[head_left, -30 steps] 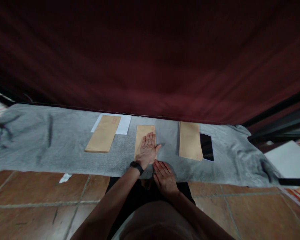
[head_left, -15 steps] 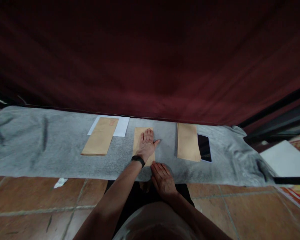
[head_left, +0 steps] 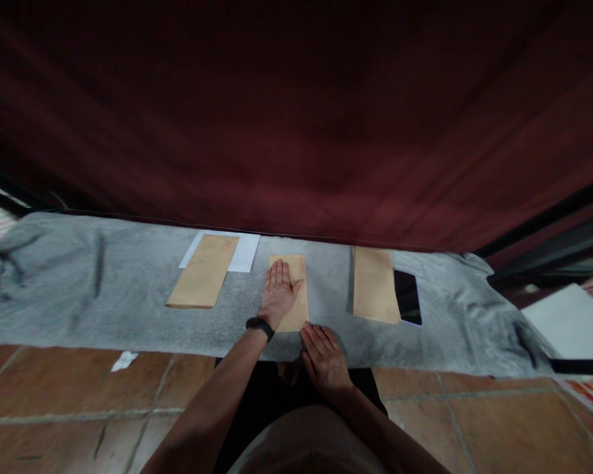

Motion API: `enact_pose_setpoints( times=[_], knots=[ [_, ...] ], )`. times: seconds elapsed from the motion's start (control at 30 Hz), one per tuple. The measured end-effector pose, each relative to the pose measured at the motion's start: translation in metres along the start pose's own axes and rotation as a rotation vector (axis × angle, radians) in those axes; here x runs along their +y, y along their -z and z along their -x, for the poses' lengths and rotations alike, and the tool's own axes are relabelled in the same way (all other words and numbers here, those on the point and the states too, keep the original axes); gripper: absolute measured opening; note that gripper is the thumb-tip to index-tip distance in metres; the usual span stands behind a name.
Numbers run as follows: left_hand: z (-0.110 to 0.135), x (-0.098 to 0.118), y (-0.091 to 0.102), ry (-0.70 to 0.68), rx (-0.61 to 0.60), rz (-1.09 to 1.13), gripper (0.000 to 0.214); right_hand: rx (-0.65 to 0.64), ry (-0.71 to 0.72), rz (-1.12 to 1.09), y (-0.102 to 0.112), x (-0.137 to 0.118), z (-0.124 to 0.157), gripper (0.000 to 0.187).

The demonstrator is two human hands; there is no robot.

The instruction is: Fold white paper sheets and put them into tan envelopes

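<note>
A brown paper envelope [head_left: 296,316] lies upright in front of me on the grey cloth. My left hand [head_left: 279,289], with a black band on its wrist, rests flat on it with the fingers stretched out and the thumb apart. Faint red print shows near the envelope's upper right corner. At its lower right corner, my right hand [head_left: 325,355] lies flat, fingertips touching or just beside that corner. To the left, brown envelopes [head_left: 202,273] lie slanted over white paper [head_left: 247,253]. On the right sits a stack of brown envelopes [head_left: 374,286].
A dark-screened phone or tablet [head_left: 407,297] lies partly under the right stack. The grey cloth [head_left: 128,283] covers a narrow bench against a dark red curtain [head_left: 296,164]. A white board [head_left: 573,322] stands at far right. Scrap paper [head_left: 124,360] lies on the tiled floor.
My left hand has slid to the left across the envelope, uncovering the red print at its right side. My right hand stays by the lower corner. The view has shifted slightly.
</note>
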State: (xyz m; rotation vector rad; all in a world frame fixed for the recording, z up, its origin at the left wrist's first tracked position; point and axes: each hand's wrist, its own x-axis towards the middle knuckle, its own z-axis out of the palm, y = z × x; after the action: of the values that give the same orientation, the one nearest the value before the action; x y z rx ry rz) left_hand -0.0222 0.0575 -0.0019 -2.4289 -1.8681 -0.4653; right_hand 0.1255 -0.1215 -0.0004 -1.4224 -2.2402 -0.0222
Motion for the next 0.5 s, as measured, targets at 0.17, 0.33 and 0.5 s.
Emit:
enact_pose_setpoints(
  times=[0.17,0.33,0.5],
  knots=[
    [0.028,-0.005,0.007,0.037,0.034,0.005,0.066,0.04,-0.012,-0.002,-0.006,0.001,0.0,0.044],
    [0.077,0.002,0.022,-0.096,-0.005,0.05,0.059,0.037,-0.011,-0.004,-0.008,0.0,0.001,0.046],
    [0.123,0.016,0.038,-0.351,-0.059,0.106,0.056,0.027,-0.022,-0.017,-0.013,0.003,0.006,0.05]
  ],
)
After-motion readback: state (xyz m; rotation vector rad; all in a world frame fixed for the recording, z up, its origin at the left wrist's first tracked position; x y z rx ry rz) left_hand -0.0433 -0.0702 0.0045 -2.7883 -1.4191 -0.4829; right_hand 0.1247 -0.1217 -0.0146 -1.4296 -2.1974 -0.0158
